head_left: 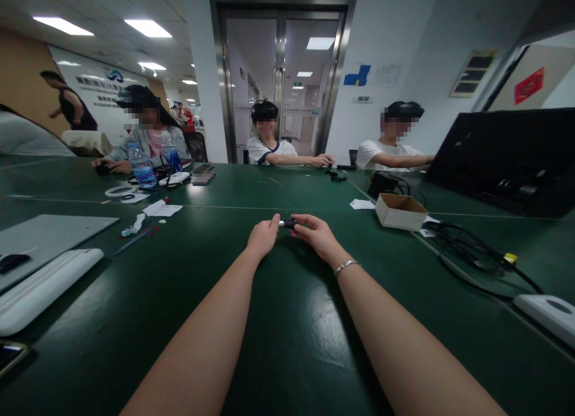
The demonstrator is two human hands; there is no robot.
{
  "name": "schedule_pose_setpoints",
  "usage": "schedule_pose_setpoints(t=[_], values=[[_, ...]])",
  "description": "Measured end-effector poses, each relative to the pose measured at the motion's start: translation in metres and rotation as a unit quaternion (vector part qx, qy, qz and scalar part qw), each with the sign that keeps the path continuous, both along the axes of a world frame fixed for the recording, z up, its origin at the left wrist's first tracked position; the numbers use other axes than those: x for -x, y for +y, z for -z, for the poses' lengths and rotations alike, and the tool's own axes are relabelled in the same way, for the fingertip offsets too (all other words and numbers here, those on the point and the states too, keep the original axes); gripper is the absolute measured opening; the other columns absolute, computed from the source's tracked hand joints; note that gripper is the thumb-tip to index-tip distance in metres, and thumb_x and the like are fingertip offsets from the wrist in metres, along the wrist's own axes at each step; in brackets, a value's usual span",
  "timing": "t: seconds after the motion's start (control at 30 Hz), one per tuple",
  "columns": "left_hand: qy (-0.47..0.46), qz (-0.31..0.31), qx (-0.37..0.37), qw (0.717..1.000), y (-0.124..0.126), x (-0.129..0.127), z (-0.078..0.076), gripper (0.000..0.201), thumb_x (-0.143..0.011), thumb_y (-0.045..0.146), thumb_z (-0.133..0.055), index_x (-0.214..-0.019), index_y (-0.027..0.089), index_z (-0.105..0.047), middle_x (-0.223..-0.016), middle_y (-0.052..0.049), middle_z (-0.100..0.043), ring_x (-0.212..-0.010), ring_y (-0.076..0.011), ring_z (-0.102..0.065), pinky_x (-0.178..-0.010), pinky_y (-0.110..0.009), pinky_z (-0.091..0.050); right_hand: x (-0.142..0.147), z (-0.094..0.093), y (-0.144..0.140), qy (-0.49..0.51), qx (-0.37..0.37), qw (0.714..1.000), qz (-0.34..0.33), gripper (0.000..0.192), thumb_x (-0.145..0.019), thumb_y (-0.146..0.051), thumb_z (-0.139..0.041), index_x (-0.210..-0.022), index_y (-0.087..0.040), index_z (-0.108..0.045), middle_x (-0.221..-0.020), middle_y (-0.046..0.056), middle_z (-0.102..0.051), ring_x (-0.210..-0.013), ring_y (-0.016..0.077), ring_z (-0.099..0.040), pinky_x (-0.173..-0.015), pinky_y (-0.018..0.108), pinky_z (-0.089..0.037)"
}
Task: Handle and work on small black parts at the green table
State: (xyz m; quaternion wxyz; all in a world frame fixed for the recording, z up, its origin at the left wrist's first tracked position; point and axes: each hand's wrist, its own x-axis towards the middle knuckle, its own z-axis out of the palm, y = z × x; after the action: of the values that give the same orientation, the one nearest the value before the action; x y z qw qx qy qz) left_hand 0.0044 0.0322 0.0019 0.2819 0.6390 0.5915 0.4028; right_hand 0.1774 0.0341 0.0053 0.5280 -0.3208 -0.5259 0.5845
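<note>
Above the dark green table (287,308), both hands meet around a small black object with a shiny silver band (288,223), held level; its exact kind is too small to make out. My left hand (263,239) is closed on the silver end, thumb on top. From the other side, my right hand (318,236) pinches the black end between thumb and fingers. A silver bracelet (345,266) circles the right wrist.
To the right lie an open cardboard box (401,212), coiled black cables (471,248) and a large black monitor (503,161). On the left are a grey laptop (54,236), tweezers (135,240), paper scraps (162,208) and a water bottle (142,167). Several people sit opposite.
</note>
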Motion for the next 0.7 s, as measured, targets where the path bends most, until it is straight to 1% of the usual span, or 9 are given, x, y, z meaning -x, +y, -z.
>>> schedule_pose_setpoints(t=[0.17, 0.27, 0.37, 0.57, 0.63, 0.7], values=[[-0.011, -0.008, -0.001, 1.000, 0.004, 0.002, 0.001, 0.061, -0.087, 0.065, -0.028, -0.056, 0.018, -0.052, -0.056, -0.003, -0.055, -0.052, -0.0158, -0.049, -0.054, -0.028, -0.031, 0.003, -0.001, -0.001, -0.005, -0.013, 1.000, 0.009, 0.027, -0.073, -0.005, -0.072, -0.097, -0.017, -0.070, -0.100, 0.005, -0.067, -0.073, 0.0122, -0.068, -0.076, 0.027, -0.059], [-0.012, 0.000, -0.015, 1.000, -0.001, 0.002, 0.000, 0.058, -0.087, 0.063, -0.031, -0.060, 0.017, -0.055, -0.057, -0.003, -0.056, -0.053, -0.0157, -0.050, -0.054, -0.028, -0.031, 0.004, -0.004, -0.004, -0.020, -0.004, 1.000, 0.015, 0.023, -0.075, -0.006, -0.071, -0.096, -0.015, -0.069, -0.092, 0.004, -0.068, -0.067, 0.0111, -0.067, -0.068, 0.023, -0.059], [0.004, 0.014, -0.024, 1.000, -0.008, 0.001, -0.003, 0.054, -0.089, 0.059, -0.032, -0.066, 0.017, -0.058, -0.061, -0.003, -0.057, -0.057, -0.0159, -0.051, -0.055, -0.027, -0.032, 0.005, -0.007, -0.007, -0.039, 0.025, 0.999, 0.020, 0.016, -0.080, -0.006, -0.067, -0.094, -0.013, -0.069, -0.082, 0.005, -0.069, -0.061, 0.0110, -0.066, -0.061, 0.021, -0.059], [0.064, 0.035, -0.041, 0.996, -0.013, -0.001, -0.004, 0.037, -0.092, 0.047, -0.035, -0.078, 0.020, -0.057, -0.075, -0.001, -0.060, -0.067, -0.0155, -0.052, -0.060, -0.026, -0.035, 0.005, -0.011, -0.008, -0.045, 0.068, 0.995, 0.054, 0.006, -0.084, -0.006, -0.064, -0.086, -0.010, -0.068, -0.071, 0.007, -0.068, -0.056, 0.0115, -0.065, -0.054, 0.018, -0.058], [0.064, 0.041, -0.052, 0.996, -0.011, -0.001, -0.002, 0.029, -0.091, 0.043, -0.039, -0.083, 0.021, -0.058, -0.081, -0.001, -0.062, -0.072, -0.0154, -0.054, -0.062, -0.026, -0.037, 0.006, -0.012, -0.009, -0.045, 0.082, 0.993, 0.067, 0.007, -0.086, -0.005, -0.062, -0.084, -0.009, -0.067, -0.069, 0.007, -0.068, -0.055, 0.0113, -0.065, -0.052, 0.017, -0.057], [0.037, 0.045, -0.075, 0.995, -0.010, -0.001, -0.001, 0.021, -0.089, 0.037, -0.044, -0.090, 0.022, -0.059, -0.086, -0.002, -0.063, -0.077, -0.0153, -0.055, -0.067, -0.026, -0.040, 0.006, -0.013, -0.009, -0.046, 0.091, 0.992, 0.073, 0.010, -0.087, -0.003, -0.059, -0.083, -0.008, -0.066, -0.067, 0.007, -0.067, -0.054, 0.0110, -0.064, -0.051, 0.017, -0.057]])
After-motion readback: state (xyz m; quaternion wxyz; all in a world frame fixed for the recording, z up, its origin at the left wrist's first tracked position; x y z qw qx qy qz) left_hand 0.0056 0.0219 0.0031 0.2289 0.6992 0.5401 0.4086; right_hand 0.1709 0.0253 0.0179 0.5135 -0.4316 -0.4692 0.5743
